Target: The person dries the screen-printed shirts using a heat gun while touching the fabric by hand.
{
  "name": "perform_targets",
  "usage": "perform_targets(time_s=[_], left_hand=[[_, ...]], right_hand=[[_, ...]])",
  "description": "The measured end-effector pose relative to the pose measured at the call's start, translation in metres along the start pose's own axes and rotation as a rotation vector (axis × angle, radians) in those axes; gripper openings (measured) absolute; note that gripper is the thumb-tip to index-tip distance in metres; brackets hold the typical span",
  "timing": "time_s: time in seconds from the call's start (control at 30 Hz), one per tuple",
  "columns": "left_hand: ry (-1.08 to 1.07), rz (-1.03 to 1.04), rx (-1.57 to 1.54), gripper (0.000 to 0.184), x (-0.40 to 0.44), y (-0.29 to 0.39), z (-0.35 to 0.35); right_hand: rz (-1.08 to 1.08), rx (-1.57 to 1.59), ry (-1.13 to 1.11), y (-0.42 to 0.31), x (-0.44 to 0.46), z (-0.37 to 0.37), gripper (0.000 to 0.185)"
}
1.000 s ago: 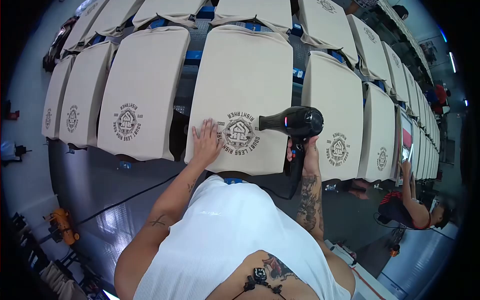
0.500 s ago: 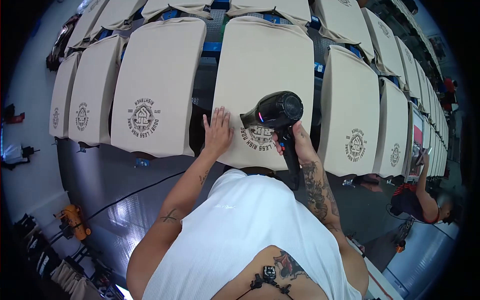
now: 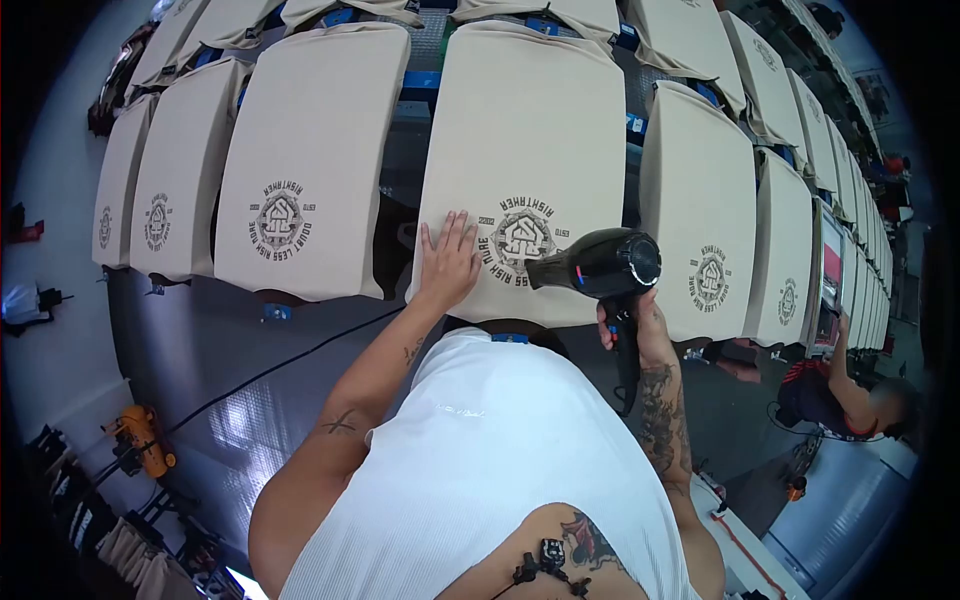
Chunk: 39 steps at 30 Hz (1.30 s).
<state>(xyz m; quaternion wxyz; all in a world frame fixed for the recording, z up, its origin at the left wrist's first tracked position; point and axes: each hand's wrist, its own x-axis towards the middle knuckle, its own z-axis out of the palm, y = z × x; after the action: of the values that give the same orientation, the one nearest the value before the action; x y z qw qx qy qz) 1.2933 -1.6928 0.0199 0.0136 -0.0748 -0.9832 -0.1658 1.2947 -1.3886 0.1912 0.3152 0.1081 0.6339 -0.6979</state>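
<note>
A black hair dryer (image 3: 600, 264) is gripped by its handle in my right hand (image 3: 645, 330). Its nozzle points left over the lower part of a dark round print (image 3: 522, 238). That print is on a cream shirt (image 3: 525, 120) stretched over a board in front of me. My left hand (image 3: 449, 258) lies flat on the cloth, left of the print, with its fingers spread. Part of the print's lower lettering is hidden behind the dryer.
More cream shirts with the same print lie on boards to the left (image 3: 310, 150) and right (image 3: 700, 190). At the far right another person (image 3: 835, 395) works beside a screen frame (image 3: 830, 270). A black cable (image 3: 290, 358) and an orange machine (image 3: 145, 440) are on the left.
My right hand has moved the hair dryer right and down, uncovering most of the print. My left hand stays flat on the shirt, slightly shifted in view.
</note>
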Motion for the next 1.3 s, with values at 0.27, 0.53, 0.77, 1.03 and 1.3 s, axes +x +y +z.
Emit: perform_targets(time_s=[0.27,0.53,0.77,1.03,1.3], left_hand=[[0.038,-0.025,0.060,0.053,-0.016,-0.009,-0.002],[0.044,0.000,-0.026,0.053,-0.036,0.006,0.006],[0.051,-0.001,-0.066,0.053,-0.030,0.007,0.012],[0.108,-0.038,0.006,0.054,-0.016,-0.010,0.003],[0.063,-0.122,0.075,0.057,-0.038,-0.008,-0.004]], right_hand=[[-0.074,-0.061,-0.147,-0.023,0.065,0.068,0.076],[-0.119,0.024,0.055,-0.035,0.077,0.013,0.067],[-0.079,-0.045,0.067,-0.018,0.016,-0.015,0.083],[0.024,-0.028,-0.074,0.003,0.017,0.033,0.086],[-0.134,-0.058,-0.107,-0.025,0.091,0.066,0.078]])
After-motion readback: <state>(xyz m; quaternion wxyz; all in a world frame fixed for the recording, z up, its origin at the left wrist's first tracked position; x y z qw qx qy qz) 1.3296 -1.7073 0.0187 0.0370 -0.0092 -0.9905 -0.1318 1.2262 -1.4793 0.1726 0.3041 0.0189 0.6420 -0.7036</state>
